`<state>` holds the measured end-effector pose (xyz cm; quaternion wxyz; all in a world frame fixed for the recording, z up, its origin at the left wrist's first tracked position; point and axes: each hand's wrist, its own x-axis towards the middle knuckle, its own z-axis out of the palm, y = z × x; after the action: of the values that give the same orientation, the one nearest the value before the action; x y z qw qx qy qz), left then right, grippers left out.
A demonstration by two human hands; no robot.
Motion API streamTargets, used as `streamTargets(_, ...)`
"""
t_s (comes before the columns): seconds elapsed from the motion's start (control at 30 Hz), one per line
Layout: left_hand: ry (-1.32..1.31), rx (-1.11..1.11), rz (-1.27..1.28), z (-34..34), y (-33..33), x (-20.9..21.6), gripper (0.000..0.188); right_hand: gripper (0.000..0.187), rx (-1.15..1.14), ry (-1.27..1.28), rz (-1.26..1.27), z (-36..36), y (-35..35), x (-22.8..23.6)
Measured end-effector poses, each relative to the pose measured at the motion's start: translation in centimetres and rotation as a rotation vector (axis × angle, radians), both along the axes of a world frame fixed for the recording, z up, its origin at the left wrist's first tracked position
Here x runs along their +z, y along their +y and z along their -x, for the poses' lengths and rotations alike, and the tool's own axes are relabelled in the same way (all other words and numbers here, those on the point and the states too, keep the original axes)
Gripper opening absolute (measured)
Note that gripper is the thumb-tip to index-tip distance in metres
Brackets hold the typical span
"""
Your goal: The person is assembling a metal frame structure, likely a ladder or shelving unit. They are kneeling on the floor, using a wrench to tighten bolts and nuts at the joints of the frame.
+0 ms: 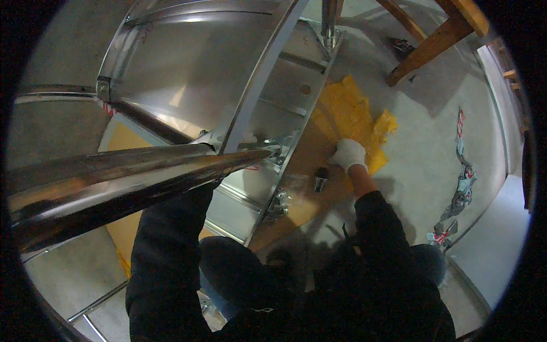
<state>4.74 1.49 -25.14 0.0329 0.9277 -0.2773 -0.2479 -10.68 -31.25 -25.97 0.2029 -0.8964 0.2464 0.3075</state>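
Observation:
My right hand [348, 155], in a white glove, reaches down to the brown cardboard [310, 212] at the edge of a crumpled yellow sheet [347, 108]. Its fingers look curled in, and whatever may be in them is hidden. Just left of it, a short cylindrical piece [321, 179], black at one end and shiny at the other, lies on the cardboard. My left forearm [171, 228] passes beneath shiny metal tubes [125, 182] that jut toward me from a stainless steel frame [242, 97]. Those tubes cover most of my left hand, so its fingers do not show.
Small metal parts in clear plastic [279, 202] lie beside the frame's near edge. Wooden legs [433, 48] stand at the far right. Crumpled grey and red-striped wrapping [462, 185] lies on the floor, with a pale panel [496, 245] at the right.

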Motion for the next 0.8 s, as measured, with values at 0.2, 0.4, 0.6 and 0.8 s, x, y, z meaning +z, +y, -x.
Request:
streamTargets(0.2, -0.008, 0.007, 0.012, -0.3, -0.2, 0.5, 0.037, 0.049, -0.005, 0.006, 0.024, 0.2, -0.4, -1.3)
streamTargets(0.4, -0.013, 0.012, -0.001, -0.1, 0.4, 0.8, 0.038, 0.047, -0.016, 0.008, 0.023, 0.2, 0.4, -0.9)
streamTargets(0.6, -0.017, -0.003, 0.011, -0.9, -0.9, 0.8, 0.039, 0.046, -0.006, -0.015, 0.039, 0.7, 0.0, -1.0)
streamTargets(0.8, -0.020, 0.015, -0.001, -1.9, -1.0, 2.4, 0.039, 0.050, -0.069, -0.058, 0.019, 0.5, 0.3, -1.8)
